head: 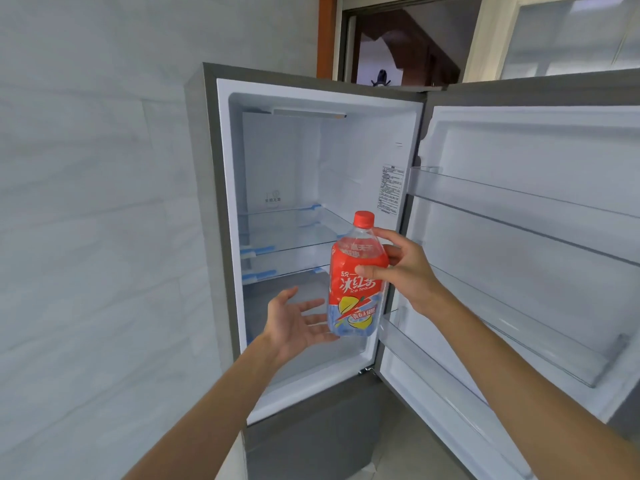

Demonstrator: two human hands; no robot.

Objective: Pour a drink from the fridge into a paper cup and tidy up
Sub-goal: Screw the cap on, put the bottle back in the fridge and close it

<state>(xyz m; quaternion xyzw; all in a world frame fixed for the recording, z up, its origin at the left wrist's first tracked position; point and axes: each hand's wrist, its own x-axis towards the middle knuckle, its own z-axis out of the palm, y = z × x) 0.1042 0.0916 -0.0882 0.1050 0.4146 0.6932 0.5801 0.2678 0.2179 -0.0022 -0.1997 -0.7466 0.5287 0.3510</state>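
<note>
Your right hand is wrapped around the upper body of the ice tea bottle, thumb across the front of the red label, fingers round the back near the shoulder. Your left hand is spread wide and palm up, just under the bottle's base, maybe touching it, hard to say. The bottle is upright in the air in front of the open fridge, level with its lower glass shelves, red cap still on.

Handling-wise: I'd guess it's a big thin-walled plastic bottle, so it'll flex if you squeeze, and if it's cold it could get slick. It looks clear in places, so it may be fairly light, can't really tell the fill. Keep that left palm under the base and grip at the label's waist, not the neck.

The fridge door is swung fully open on the right, its shelves bare. No paper cup in view.
</note>
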